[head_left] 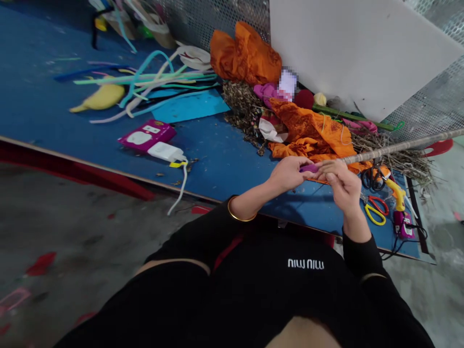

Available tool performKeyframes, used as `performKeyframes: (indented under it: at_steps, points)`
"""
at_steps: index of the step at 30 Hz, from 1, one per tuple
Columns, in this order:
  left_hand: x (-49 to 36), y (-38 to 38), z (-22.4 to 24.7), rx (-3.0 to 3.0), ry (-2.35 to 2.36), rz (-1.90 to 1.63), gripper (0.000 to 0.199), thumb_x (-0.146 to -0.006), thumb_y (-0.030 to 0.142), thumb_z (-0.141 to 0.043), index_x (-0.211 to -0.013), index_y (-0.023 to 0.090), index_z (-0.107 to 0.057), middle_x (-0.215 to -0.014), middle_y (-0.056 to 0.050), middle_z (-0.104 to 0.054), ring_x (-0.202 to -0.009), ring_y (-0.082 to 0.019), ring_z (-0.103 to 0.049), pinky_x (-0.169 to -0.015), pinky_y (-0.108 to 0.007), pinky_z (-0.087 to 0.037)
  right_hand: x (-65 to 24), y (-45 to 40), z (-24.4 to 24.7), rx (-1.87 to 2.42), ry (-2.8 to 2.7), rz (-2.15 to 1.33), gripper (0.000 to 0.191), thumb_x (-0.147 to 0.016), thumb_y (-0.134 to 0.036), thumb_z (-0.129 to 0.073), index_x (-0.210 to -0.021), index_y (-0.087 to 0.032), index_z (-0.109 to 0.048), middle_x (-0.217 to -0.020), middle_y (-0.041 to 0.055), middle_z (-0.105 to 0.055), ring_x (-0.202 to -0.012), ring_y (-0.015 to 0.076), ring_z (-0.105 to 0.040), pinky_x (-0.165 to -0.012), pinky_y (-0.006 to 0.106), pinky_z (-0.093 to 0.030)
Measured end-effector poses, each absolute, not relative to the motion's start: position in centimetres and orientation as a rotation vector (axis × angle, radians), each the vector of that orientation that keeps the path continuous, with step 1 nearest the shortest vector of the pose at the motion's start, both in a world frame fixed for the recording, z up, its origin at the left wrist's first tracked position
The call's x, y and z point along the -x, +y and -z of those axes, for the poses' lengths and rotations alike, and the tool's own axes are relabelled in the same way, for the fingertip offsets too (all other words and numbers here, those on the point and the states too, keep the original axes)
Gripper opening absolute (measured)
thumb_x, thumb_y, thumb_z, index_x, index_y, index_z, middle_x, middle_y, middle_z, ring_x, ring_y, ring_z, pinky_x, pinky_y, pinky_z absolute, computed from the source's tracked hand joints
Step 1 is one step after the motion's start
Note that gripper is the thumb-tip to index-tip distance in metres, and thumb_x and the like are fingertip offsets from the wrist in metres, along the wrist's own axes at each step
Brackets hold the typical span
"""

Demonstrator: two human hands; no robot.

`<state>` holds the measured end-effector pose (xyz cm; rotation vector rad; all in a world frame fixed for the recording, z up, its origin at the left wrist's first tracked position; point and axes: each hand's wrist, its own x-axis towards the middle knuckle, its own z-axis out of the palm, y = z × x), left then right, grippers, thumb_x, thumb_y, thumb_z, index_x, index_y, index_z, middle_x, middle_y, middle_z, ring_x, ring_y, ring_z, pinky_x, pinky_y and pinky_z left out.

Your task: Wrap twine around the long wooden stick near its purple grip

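Observation:
A long brown stick (389, 148) slants in from the right edge, and its near end disappears into my right hand (341, 182). The fingers of that hand are closed around it. My left hand (290, 173) is closed just left of it, pinching a small purple piece (309, 168) that shows between the two hands. What the piece is made of, and whether it is fixed to the stick, I cannot tell. Crumpled orange cloth (319, 133) lies just behind both hands. Right of my right hand are scissors with red and yellow handles (377, 210) and black-handled scissors (374, 178).
A yellow glue gun (399, 195) and a purple power strip (403, 224) sit at the table's right end. Another purple-and-white socket block (148, 135), a yellow banana-shaped object (103, 97) and pastel strips (145, 82) occupy the left. Dry twigs (395, 159) and a white board (348, 43) stand behind.

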<state>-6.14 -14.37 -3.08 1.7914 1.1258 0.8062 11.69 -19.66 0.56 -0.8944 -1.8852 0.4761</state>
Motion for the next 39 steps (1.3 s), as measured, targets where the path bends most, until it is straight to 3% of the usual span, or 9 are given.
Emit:
performKeyframes:
  at_steps: [3,6,11,17,23,29,33,39]
  points:
    - [6.4,-14.9,2.5,-1.893,1.22,-0.738,0.028,-0.084,0.031,-0.071,-0.107,0.019,-0.083,-0.094,-0.002,-0.08,-0.085,-0.021,-0.07,-0.076,-0.029,-0.047,-12.2,-18.5,-2.1,1.004,-1.933,-0.468,0.037,-0.104,-0.049,-0.056,-0.082,-0.025,-0.076,-0.085,0.0041,-0.078,-0.1,0.0226,-0.073,-0.098,0.043,-0.054]
    - [6.4,-15.3,2.0,-2.028,1.242,-0.669,0.027,-0.088,0.032,-0.068,-0.106,0.019,-0.082,-0.091,-0.004,-0.079,-0.084,-0.021,-0.07,-0.073,-0.028,-0.046,-12.0,-17.2,-2.5,1.031,-1.95,-0.485,0.038,-0.102,-0.051,-0.059,-0.081,-0.025,-0.078,-0.086,0.0025,-0.079,-0.092,0.0204,-0.074,-0.096,0.041,-0.053]
    - [6.2,-16.0,1.0,-2.166,1.39,-0.518,0.034,-0.091,0.03,-0.063,-0.116,0.014,-0.079,-0.095,-0.011,-0.08,-0.092,-0.03,-0.075,-0.076,-0.032,-0.05,-11.1,-15.9,-2.1,1.08,-1.929,-0.548,0.036,-0.101,-0.046,-0.062,-0.077,-0.025,-0.079,-0.082,-0.0011,-0.08,-0.082,0.0171,-0.073,-0.106,0.042,-0.048]
    - [6.0,-16.8,0.4,-2.212,1.46,-0.432,0.034,-0.094,0.029,-0.06,-0.12,0.018,-0.079,-0.108,-0.015,-0.081,-0.105,-0.036,-0.076,-0.081,-0.038,-0.054,-10.1,-15.8,-2.1,1.151,-1.748,-0.728,0.029,-0.095,-0.034,-0.065,-0.073,-0.021,-0.079,-0.081,0.0012,-0.08,-0.082,0.0174,-0.074,-0.087,0.034,-0.055]
    - [5.7,-17.4,1.5,-2.438,1.494,-0.498,0.026,-0.097,0.026,-0.057,-0.103,0.011,-0.078,-0.101,-0.018,-0.08,-0.098,-0.034,-0.076,-0.078,-0.038,-0.054,-9.8,-14.9,-1.7,1.319,-1.643,-0.785,0.029,-0.092,-0.034,-0.066,-0.071,-0.019,-0.079,-0.079,0.0024,-0.081,-0.079,0.0171,-0.074,-0.077,0.029,-0.055]
    - [5.7,-17.5,3.4,-2.652,1.43,-0.826,0.035,-0.1,0.022,-0.054,-0.129,0.011,-0.07,-0.091,-0.012,-0.079,-0.082,-0.026,-0.075,-0.067,-0.033,-0.051,-10.2,-14.3,-1.3,1.523,-1.674,-0.748,0.028,-0.092,-0.034,-0.067,-0.074,-0.017,-0.081,-0.078,0.0021,-0.08,-0.073,0.0165,-0.071,-0.072,0.028,-0.051]
    - [6.0,-17.0,4.4,-2.805,1.24,-1.009,0.031,-0.104,0.018,-0.046,-0.118,0.014,-0.073,-0.093,-0.01,-0.079,-0.081,-0.023,-0.073,-0.07,-0.033,-0.052,-10.5,-14.2,-0.8,1.542,-1.708,-0.772,0.029,-0.092,-0.035,-0.065,-0.074,-0.018,-0.08,-0.078,0.0012,-0.08,-0.072,0.0161,-0.071,-0.071,0.028,-0.051]
    - [6.5,-16.3,4.4,-2.791,1.183,-0.974,0.029,-0.1,0.012,-0.046,-0.11,0.014,-0.073,-0.093,-0.011,-0.078,-0.082,-0.023,-0.073,-0.073,-0.034,-0.054,-10.7,-14.2,0.0,1.445,-1.684,-0.789,0.027,-0.091,-0.038,-0.064,-0.075,-0.02,-0.077,-0.08,0.0015,-0.081,-0.075,0.0174,-0.073,-0.074,0.03,-0.052]
